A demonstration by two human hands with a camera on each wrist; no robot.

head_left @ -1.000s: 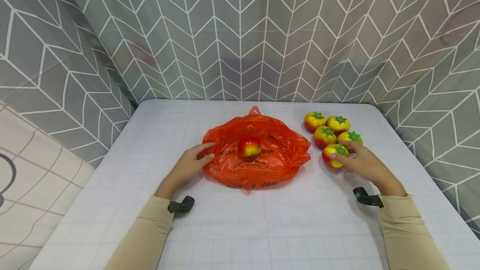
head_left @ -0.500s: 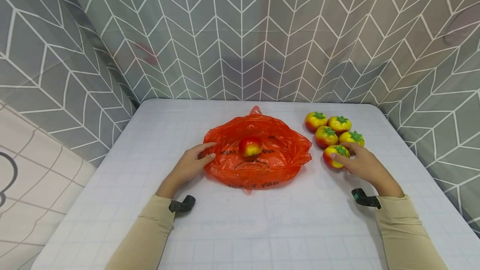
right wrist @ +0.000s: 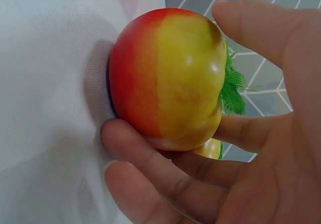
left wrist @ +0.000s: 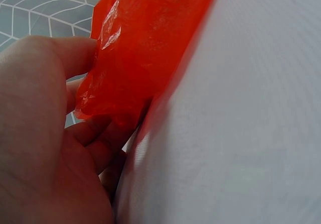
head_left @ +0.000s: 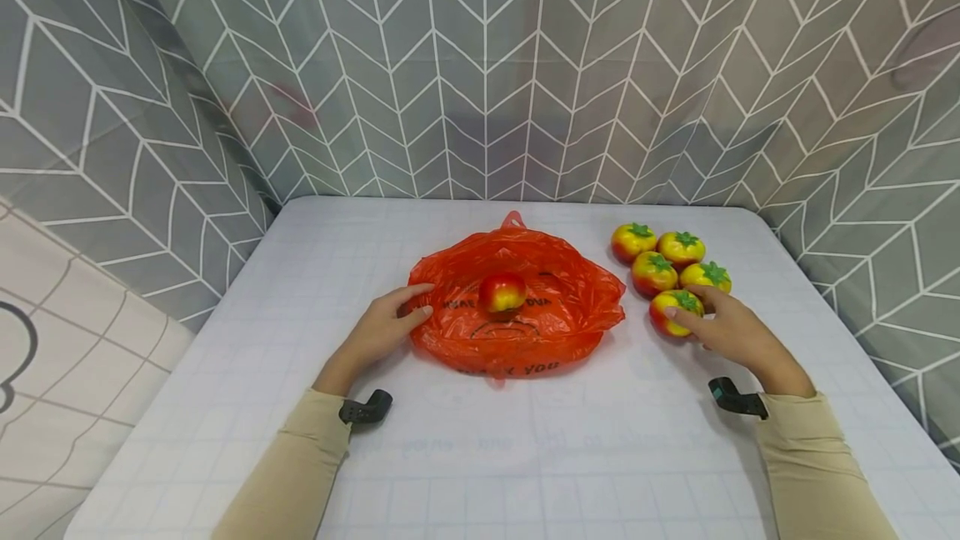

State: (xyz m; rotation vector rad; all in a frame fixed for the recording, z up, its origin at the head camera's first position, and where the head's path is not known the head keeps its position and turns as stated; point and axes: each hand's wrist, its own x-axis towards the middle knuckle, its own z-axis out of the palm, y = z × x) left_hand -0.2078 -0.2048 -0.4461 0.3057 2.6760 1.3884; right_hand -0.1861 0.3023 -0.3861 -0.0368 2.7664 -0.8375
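An orange-red plastic bag [head_left: 543,348] lies spread open on the table, its mouth facing up, with one red-and-yellow artificial tomato [head_left: 502,294] inside. My left hand [head_left: 381,327] holds the bag's left rim, thumb on one side and fingers on the other, as the left wrist view shows. To the right of the bag my right hand [head_left: 731,327] is around the nearest loose artificial tomato [right wrist: 170,78]. Its thumb touches the top near the green leafy cap, and fingers curl under the side. That tomato appears to rest on the table.
Behind the right hand, several more artificial tomatoes [head_left: 654,273] sit close together. A white cloth with faint grid lines covers the table [head_left: 525,457]. Grey chevron-patterned curtains [head_left: 480,73] stand at the back and both sides.
The view has shifted very slightly. Both hands, the bag and the tomatoes otherwise keep their places.
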